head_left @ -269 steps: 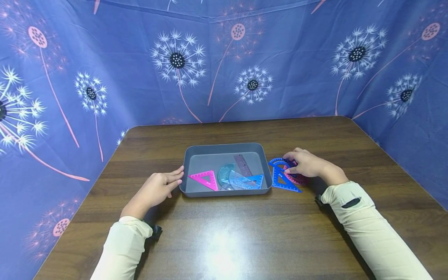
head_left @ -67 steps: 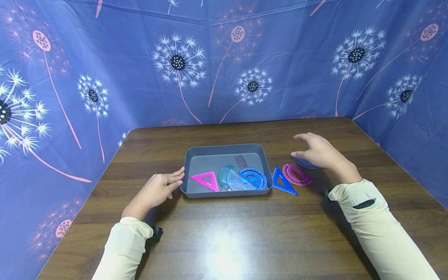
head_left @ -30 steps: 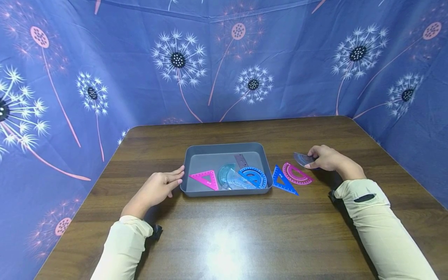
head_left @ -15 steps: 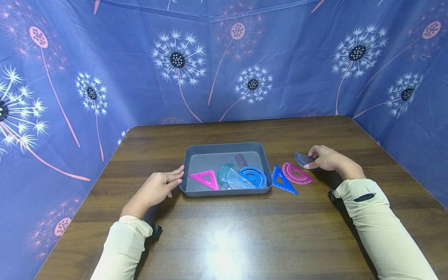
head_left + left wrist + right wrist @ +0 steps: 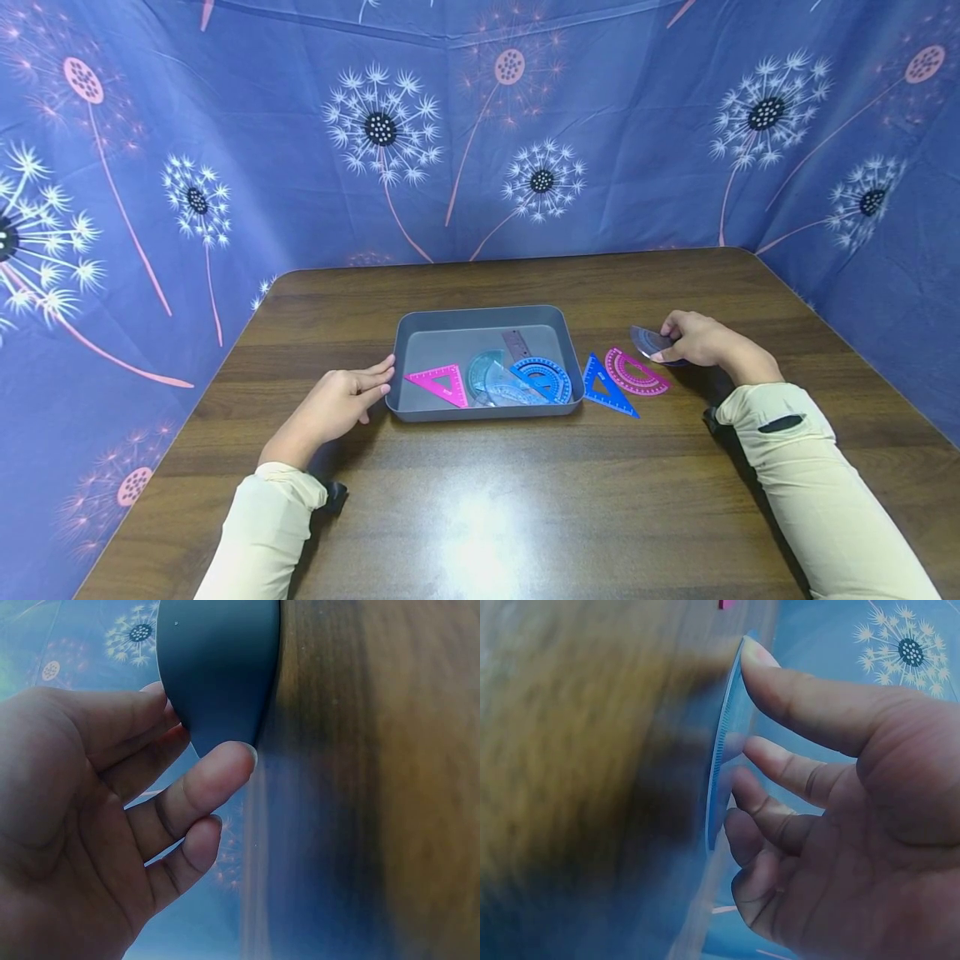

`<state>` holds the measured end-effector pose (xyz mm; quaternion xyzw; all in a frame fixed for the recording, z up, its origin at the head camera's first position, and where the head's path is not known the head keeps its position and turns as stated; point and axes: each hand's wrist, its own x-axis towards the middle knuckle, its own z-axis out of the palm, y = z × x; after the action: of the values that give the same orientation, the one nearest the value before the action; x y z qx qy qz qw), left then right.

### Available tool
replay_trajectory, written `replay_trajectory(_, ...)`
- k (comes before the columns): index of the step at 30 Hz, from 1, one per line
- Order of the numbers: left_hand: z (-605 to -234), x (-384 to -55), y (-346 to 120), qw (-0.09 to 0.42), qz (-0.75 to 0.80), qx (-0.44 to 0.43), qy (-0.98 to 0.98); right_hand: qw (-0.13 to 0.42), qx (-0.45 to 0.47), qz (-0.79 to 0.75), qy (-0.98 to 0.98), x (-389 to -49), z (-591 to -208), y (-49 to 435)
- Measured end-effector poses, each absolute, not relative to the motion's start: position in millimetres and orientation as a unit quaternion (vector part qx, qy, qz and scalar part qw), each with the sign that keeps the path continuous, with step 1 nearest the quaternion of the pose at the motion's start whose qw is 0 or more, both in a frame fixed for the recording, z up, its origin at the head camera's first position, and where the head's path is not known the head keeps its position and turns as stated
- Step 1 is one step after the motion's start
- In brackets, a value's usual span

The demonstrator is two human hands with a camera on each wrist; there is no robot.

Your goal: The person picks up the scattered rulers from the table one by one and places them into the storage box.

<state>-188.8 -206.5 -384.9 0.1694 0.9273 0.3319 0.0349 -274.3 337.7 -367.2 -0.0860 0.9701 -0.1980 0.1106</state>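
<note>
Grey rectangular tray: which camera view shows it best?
Head view: the grey rectangular tray shows nearly its whole rim and inside. The left wrist view has only part of its outside, by the left hand; the right wrist view, none.

A dark-brown, wood-grained table (image 5: 337, 310) with rounded far corners carries everything, and a bright patch of glare (image 5: 480, 542) shines on its top in front of the gray tray (image 5: 442, 342), which sits flat on the wood. Just right of the tray lies a blue set square (image 5: 611, 403). A little farther to the tray's right is a pink protractor (image 5: 626, 383). Farthest right of the tray is a clear protractor (image 5: 647, 342), partly hidden by the right hand (image 5: 699, 338); whether it lies fully flat cannot be told.
</note>
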Motion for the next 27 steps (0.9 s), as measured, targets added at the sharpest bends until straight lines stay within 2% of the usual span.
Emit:
replay_trajectory(9, -384.6, -187.9, -206.4, 0.035, 0.333, 0.171, 0.927, 0.092, -0.075, -0.184, 0.976, -273.6, -366.5, 335.0)
replay_trajectory(27, -381.9, -187.1, -204.7, 0.038, 0.332, 0.165, 0.928, 0.007, -0.105, -0.185, 0.977, -274.5, -359.3, 333.3)
